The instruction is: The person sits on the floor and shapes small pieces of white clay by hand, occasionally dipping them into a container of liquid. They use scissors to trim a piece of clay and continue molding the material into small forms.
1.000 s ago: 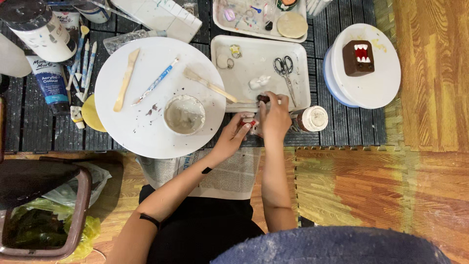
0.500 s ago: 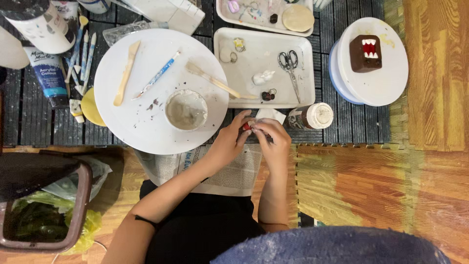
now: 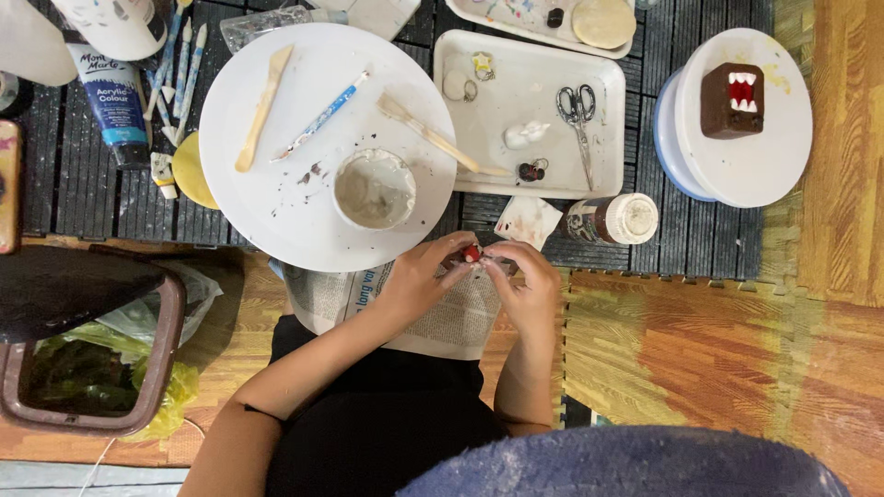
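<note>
Both hands, left hand [image 3: 419, 281] and right hand [image 3: 527, 287], pinch one small red piece [image 3: 471, 253] together over the newspaper [image 3: 442, 322], just off the round white board's [image 3: 276, 166] near edge, one cup [image 3: 374, 189] on it.

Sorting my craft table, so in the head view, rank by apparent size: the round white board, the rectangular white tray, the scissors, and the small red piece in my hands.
1. Round white board
2. Rectangular white tray
3. Scissors
4. Small red piece
</note>
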